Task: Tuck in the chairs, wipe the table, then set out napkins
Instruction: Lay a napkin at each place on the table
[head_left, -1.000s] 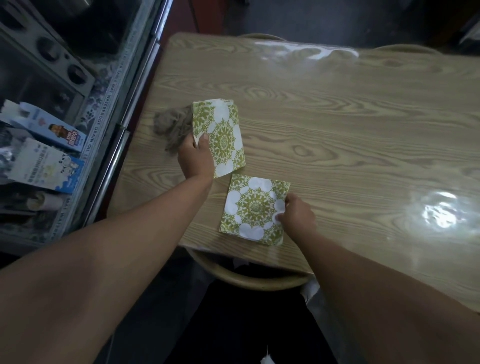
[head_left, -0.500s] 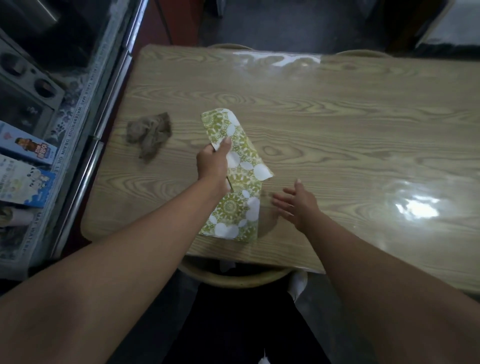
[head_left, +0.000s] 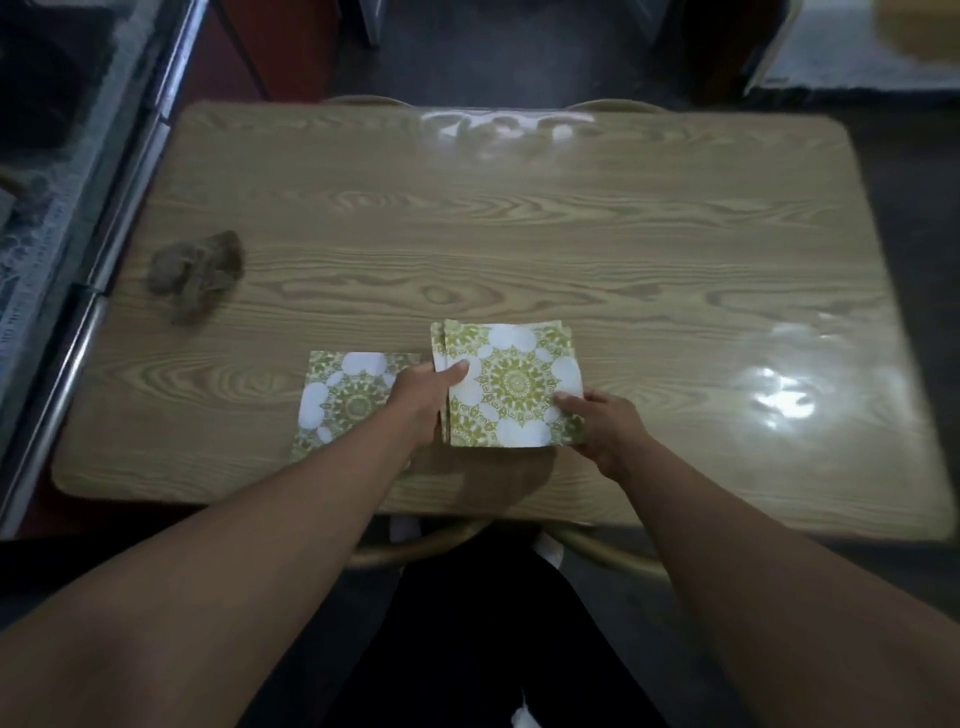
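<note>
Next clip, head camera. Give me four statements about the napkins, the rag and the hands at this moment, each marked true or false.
1. Both the left hand and the right hand hold the napkin stack. True.
2. A single napkin lies flat on the table, to the left of the stack. True.
3. The rag lies on top of the single napkin. False: it sits apart from it, farther back near the table's left edge.
4. The right hand is empty, with flat fingers on the wood. False: it pinches the near right corner of the napkin stack.
</note>
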